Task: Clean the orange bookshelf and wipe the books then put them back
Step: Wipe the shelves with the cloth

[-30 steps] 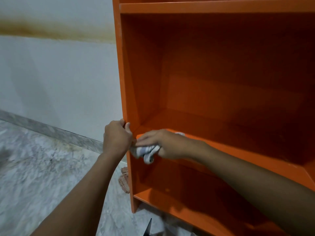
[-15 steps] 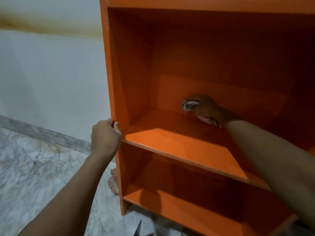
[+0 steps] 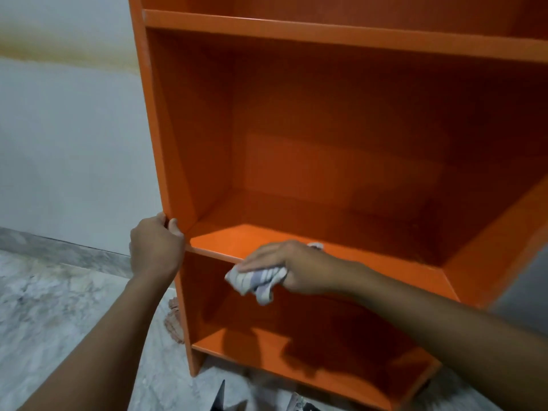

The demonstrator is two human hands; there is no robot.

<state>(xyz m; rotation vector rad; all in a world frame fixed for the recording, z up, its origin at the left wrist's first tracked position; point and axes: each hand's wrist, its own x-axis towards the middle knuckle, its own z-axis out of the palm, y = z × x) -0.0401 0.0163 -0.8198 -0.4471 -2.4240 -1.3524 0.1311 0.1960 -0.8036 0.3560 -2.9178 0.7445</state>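
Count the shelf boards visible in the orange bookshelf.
3: upper board near the top, middle board under the right hand, bottom board near the floor. More may sit above view.

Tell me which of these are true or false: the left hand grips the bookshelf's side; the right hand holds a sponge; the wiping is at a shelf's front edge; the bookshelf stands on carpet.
1. The left hand grips the bookshelf by its left side panel. True.
2. The right hand holds a sponge. False: it holds a striped cloth.
3. The cloth is at the front edge of a shelf. True.
4. The bookshelf stands on carpet. False: the floor looks like marbled stone.
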